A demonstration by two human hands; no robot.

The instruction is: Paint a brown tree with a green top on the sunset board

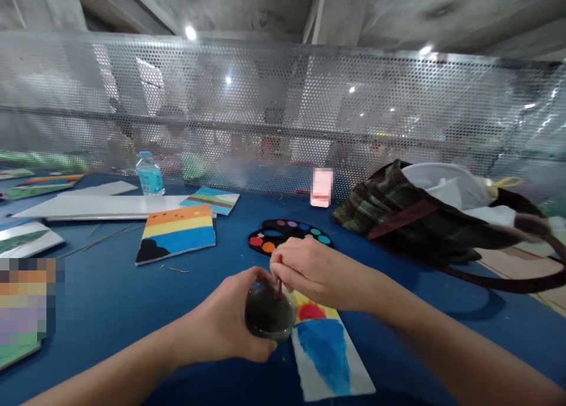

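Note:
My left hand [230, 320] is wrapped round a clear plastic cup of dark, murky water [269, 316], held just above the blue table. My right hand [309, 273] pinches a thin red-handled brush [279, 279] whose tip dips into the cup. Beside and under the cup lies a small painting [325, 350] with a blue funnel shape, a red sun and yellow at the top. A black round paint palette [287, 235] with coloured wells sits just beyond my right hand.
A striped orange, yellow and blue canvas [177, 232] lies to the left, with more paintings and white boards [97, 205] behind it. A water bottle [149, 173] stands at the back. A plaid bag [411, 217] fills the right. A perforated metal screen [283, 111] backs the table.

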